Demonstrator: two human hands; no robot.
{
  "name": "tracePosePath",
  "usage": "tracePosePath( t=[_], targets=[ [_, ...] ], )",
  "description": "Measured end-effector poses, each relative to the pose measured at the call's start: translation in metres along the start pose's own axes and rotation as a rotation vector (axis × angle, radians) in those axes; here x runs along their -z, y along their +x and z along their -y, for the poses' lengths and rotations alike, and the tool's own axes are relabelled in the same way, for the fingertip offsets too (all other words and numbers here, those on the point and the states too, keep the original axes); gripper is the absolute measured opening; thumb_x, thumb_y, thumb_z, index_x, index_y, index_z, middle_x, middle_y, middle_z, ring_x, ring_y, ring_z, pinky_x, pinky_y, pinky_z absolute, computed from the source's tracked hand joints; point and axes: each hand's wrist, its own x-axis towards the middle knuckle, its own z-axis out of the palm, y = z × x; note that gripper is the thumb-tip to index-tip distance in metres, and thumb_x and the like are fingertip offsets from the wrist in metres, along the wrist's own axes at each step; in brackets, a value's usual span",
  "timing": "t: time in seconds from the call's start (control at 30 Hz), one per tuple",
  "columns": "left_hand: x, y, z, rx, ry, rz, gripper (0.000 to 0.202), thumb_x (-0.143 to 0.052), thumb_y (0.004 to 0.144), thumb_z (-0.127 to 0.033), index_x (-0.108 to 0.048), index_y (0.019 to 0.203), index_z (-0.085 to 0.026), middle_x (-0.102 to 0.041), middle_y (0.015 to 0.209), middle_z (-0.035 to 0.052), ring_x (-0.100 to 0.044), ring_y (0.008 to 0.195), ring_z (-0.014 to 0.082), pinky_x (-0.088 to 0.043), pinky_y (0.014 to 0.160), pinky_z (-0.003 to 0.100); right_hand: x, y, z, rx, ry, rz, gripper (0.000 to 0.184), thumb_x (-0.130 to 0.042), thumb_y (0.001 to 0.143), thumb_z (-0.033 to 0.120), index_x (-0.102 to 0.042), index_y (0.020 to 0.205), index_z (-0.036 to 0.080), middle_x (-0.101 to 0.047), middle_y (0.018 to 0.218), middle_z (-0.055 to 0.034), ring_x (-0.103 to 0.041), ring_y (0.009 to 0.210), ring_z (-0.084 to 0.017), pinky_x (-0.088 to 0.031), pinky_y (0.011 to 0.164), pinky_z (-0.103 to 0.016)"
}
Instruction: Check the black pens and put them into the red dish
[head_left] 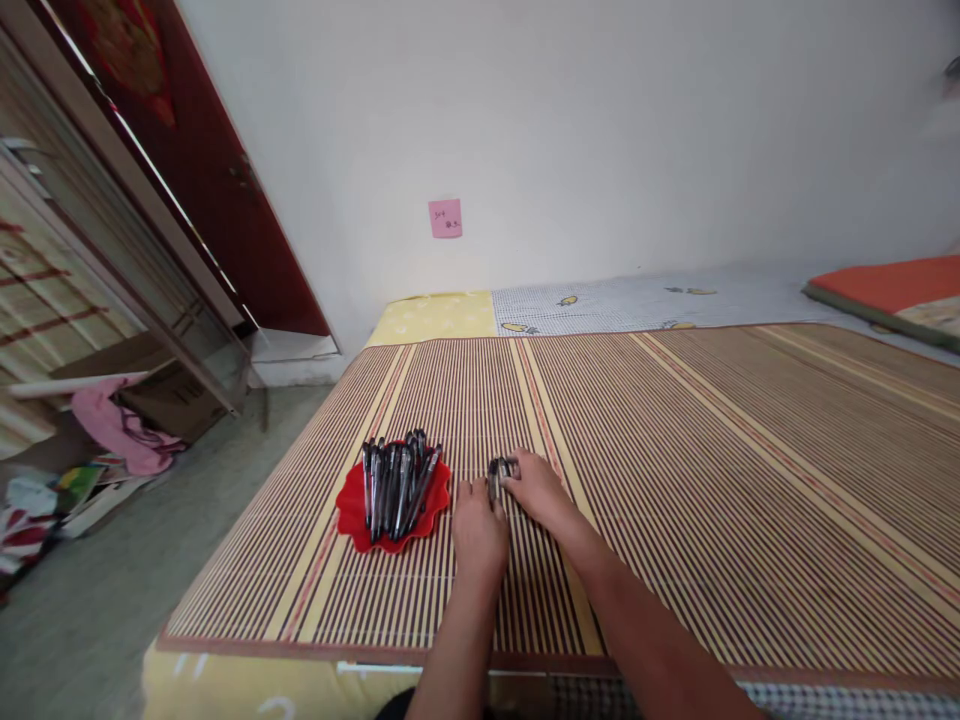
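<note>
Two or more dark pens stand close together on the striped mat, between my hands; their lower ends are partly hidden. My right hand has its fingers bent around the right side of these pens near their tops. From the near left side, my left hand touches them, the leftmost pen lying between its thumb and index finger. Left of my hands is a red plate with a wavy rim. Many black-capped clear pens lie heaped on it, pointing roughly away from me.
The striped bamboo mat covers a bed with patterned sheets. A pink note is stuck on the white wall. Folded orange bedding lies at the far right. On the left floor are a cardboard box and pink cloth.
</note>
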Motion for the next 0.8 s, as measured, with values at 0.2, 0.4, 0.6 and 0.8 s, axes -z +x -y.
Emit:
tracePosePath(
  t=[0.2, 0.4, 0.6, 0.8],
  targets=[
    [0.001, 0.001, 0.001, -0.008, -0.003, 0.015, 0.022, -0.057, 0.087, -0.012, -0.064, 0.108, -0.014, -0.064, 0.103, 0.0112, -0.063, 0.095, 0.0245, -0.044, 0.081, 0.032, -0.006, 0.012, -0.002, -0.026, 0.016, -0.036, 0.031, -0.067, 0.082, 0.02, -0.065, 0.112, 0.013, -0.073, 0.102, -0.012, -0.068, 0.092, -0.023, -0.046, 0.073, -0.028],
    [-0.001, 0.003, 0.002, 0.013, 0.004, -0.006, 0.021, -0.052, 0.092, -0.012, -0.063, 0.109, -0.016, -0.063, 0.106, 0.0113, -0.063, 0.093, 0.0233, -0.044, 0.08, 0.032, -0.009, 0.017, 0.001, 0.021, 0.043, -0.02, 0.032, -0.063, 0.085, 0.02, -0.067, 0.115, 0.012, -0.072, 0.11, -0.0141, -0.067, 0.101, -0.025, -0.047, 0.084, -0.03],
    [-0.002, 0.004, 0.002, 0.015, 0.006, -0.011, 0.022, -0.05, 0.092, -0.011, -0.063, 0.11, -0.015, -0.061, 0.108, 0.0117, -0.063, 0.09, 0.0224, -0.044, 0.078, 0.032, -0.008, 0.018, -0.004, 0.073, 0.102, 0.013, 0.038, -0.054, 0.084, 0.006, -0.067, 0.119, 0.013, -0.073, 0.108, -0.011, -0.067, 0.101, -0.021, -0.047, 0.089, -0.029],
    [0.001, 0.002, 0.001, 0.006, -0.009, -0.027, 0.023, -0.049, 0.093, -0.012, -0.064, 0.11, -0.015, -0.06, 0.107, 0.0116, -0.063, 0.091, 0.0228, -0.045, 0.081, 0.032, -0.007, 0.018, -0.008, 0.102, 0.175, 0.024, 0.041, -0.052, 0.082, 0.001, -0.067, 0.118, 0.015, -0.073, 0.116, -0.0092, -0.066, 0.108, -0.018, -0.047, 0.094, -0.027]
  ],
)
